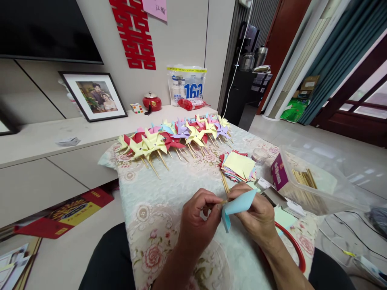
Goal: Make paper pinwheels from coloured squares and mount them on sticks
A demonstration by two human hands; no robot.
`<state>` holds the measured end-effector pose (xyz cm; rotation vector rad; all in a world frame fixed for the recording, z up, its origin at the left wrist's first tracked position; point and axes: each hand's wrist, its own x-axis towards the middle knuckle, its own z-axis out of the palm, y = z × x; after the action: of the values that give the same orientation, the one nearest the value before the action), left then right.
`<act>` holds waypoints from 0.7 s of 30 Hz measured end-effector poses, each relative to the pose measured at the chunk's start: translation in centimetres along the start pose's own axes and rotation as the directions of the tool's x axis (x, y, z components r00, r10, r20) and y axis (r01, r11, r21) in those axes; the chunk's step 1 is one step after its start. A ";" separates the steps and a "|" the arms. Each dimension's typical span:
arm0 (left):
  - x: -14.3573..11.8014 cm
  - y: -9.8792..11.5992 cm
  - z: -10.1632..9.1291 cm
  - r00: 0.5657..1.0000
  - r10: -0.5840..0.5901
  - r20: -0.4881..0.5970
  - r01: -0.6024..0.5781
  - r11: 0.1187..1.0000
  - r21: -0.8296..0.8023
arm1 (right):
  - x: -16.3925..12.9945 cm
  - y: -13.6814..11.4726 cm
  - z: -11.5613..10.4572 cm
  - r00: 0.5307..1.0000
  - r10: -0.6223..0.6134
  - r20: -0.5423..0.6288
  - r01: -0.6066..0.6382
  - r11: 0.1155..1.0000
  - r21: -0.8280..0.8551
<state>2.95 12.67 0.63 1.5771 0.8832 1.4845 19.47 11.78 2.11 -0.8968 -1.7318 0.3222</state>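
Light-blue folded paper square [238,205] sits pinched in the right hand [256,215], while the left hand [198,221] grips something tiny against it, near the floral tablecloth's [157,201] front edge. Stacked coloured paper squares [238,166] just beyond; finished paper pinwheels on wooden sticks [175,139] along the far edge.

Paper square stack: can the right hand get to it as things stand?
Probably yes. The stack of paper squares lies just beyond the right hand with nothing between, but that hand is holding the blue paper.
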 end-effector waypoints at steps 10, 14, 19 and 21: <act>0.1 0.2 -0.2 0.996 0.079 0.036 -0.081 0.994 0.075 | -0.1 0.0 -0.2 0.999 -0.016 0.041 0.015 0.999 0.031; 0.1 0.1 -0.1 0.991 0.125 0.044 -0.128 0.989 0.077 | 0.0 0.0 -0.2 0.998 -0.040 0.052 0.037 0.998 0.041; 0.0 0.1 -0.1 0.990 0.124 0.072 -0.128 0.990 0.057 | 0.3 -0.2 -0.1 0.997 -0.066 0.044 0.065 0.997 0.037; -0.1 0.1 0.0 0.990 0.121 0.069 -0.125 0.991 0.048 | 0.3 -0.3 -0.1 0.996 -0.072 0.043 0.071 0.997 0.030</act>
<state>2.91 12.51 0.70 1.7362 0.8046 1.4958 19.42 11.78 2.57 -0.8102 -1.7911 0.3208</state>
